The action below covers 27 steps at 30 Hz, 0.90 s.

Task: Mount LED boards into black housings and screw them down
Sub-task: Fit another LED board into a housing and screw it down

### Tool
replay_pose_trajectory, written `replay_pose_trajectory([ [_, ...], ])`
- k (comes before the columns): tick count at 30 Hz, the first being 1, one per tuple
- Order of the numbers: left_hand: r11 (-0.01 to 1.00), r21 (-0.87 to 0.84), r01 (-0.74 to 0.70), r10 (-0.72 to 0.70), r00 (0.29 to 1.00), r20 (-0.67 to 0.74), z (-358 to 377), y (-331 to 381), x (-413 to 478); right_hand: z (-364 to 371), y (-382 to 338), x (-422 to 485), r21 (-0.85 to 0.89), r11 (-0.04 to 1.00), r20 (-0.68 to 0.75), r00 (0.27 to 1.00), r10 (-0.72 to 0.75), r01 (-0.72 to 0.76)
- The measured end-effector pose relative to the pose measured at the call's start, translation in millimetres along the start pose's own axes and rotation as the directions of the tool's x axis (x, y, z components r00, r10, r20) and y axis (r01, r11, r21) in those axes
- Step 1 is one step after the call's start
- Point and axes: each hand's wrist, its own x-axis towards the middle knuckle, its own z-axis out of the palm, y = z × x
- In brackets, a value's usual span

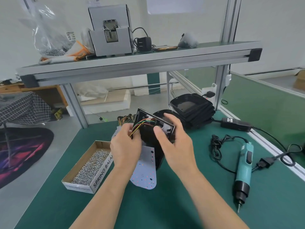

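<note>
I'm gripping tilted black plastic housing (145, 117) w/ right hand (175, 142), left hand (125, 146) pinching multicoloured thin wires (145, 122); advise routing wires clear of rim.

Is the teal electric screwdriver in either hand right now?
No, the electric screwdriver lies on the green mat off to the right, while the left hand and right hand both hold the black housing.
</note>
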Motion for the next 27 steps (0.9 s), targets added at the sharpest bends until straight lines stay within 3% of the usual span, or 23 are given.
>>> replay_pose_trajectory([
  [3, 0.999, 0.025, -0.039, 0.04, 0.999, -0.028, 0, 1, -2, -15, -1, 17, -0.194, 0.98, -0.02, 0.999, -0.041, 0.036],
  [8, 0.993, 0.078, -0.088, 0.092, 0.995, -0.044, 4, 10, -7, -28, -10, 35, -0.361, 0.863, 0.171, 0.935, -0.31, 0.352],
  [10, 0.991, 0.09, -0.096, 0.097, 0.995, 0.001, 3, 10, -6, -28, -12, 39, -0.416, 0.834, 0.183, 0.932, -0.312, 0.361],
  [12, 0.995, -0.006, -0.098, 0.097, 0.985, 0.142, -2, 3, -3, -29, -12, 43, -0.435, 0.84, 0.185, 0.945, -0.268, 0.324],
  [15, 0.953, -0.3, 0.052, 0.094, 0.886, 0.453, -20, -7, 7, -31, -10, 47, -0.405, 0.873, 0.164, 0.961, -0.223, 0.272],
  [18, 0.902, -0.403, 0.153, 0.145, 0.772, 0.619, -31, -22, 18, -29, -8, 47, -0.412, 0.874, 0.177, 0.963, -0.202, 0.259],
  [21, 0.82, -0.473, 0.322, 0.104, 0.729, 0.677, -32, -36, 14, -26, -5, 47, -0.421, 0.866, 0.192, 0.96, -0.205, 0.269],
  [27, 0.749, -0.492, 0.444, -0.024, 0.76, 0.649, -21, -53, -17, -28, 3, 50, -0.354, 0.911, 0.124, 0.976, -0.179, 0.212],
])
